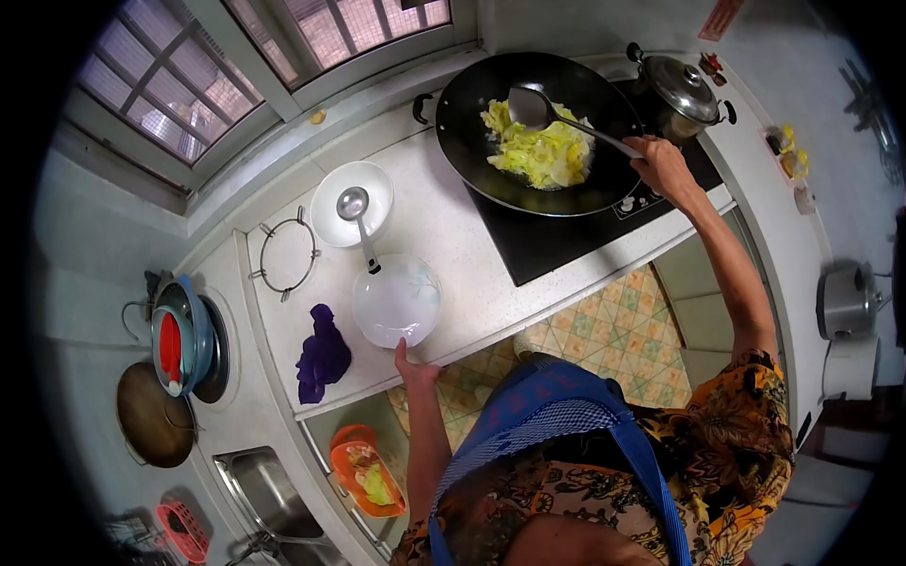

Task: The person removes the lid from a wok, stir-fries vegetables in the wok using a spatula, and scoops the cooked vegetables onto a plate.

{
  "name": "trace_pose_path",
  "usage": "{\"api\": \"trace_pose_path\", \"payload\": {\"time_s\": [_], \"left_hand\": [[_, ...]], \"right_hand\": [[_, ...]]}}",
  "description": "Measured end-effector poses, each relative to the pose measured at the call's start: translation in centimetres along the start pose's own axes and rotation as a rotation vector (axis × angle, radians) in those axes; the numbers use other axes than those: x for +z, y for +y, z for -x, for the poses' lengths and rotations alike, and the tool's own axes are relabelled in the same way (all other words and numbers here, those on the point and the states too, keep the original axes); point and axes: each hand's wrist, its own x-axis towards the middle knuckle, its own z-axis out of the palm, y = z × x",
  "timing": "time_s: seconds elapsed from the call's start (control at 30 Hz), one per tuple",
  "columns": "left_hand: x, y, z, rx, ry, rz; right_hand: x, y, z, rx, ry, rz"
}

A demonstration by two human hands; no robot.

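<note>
My right hand is closed round the handle of a wok spatula. Its dark blade rests over cooked yellow-green cabbage in a large black wok. Down at the counter's front edge, my left hand grips the near rim of a white plate, thumb on top and the other fingers mostly hidden below. Behind that plate, a metal ladle lies in a white bowl, its black-tipped handle reaching over the plate's far rim.
The wok sits on a black cooktop, beside a lidded steel pot. On the left of the counter are a wire ring stand and a purple cloth. An orange basin with leaf scraps stands below, near a steel sink.
</note>
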Motion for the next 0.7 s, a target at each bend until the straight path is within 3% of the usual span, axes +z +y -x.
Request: {"api": "trace_pose_path", "payload": {"time_s": [0.17, 0.23, 0.3, 0.5, 0.7], "left_hand": [[0.3, -0.2, 0.4, 0.005, -0.015, 0.029], [0.3, -0.3, 0.5, 0.016, -0.009, 0.017], [0.3, -0.2, 0.5, 0.032, -0.022, -0.005], [0.6, -0.2, 0.9, 0.027, 0.013, -0.017], [1.0, -0.5, 1.6, 0.052, -0.017, -0.032]], "right_hand": [[2.5, -0.6, -0.5, -0.018, -0.027, 0.157], [2.6, -1.2, -0.6, -0.001, -0.06, 0.142], [2.4, -1.5, -0.7, -0.124, -0.06, -0.039], [-0.8, -1.3, 0.5, -0.042, 0.001, -0.002], [-1.9, 2.1, 2.9, 0.13, -0.097, 0.094]]}}
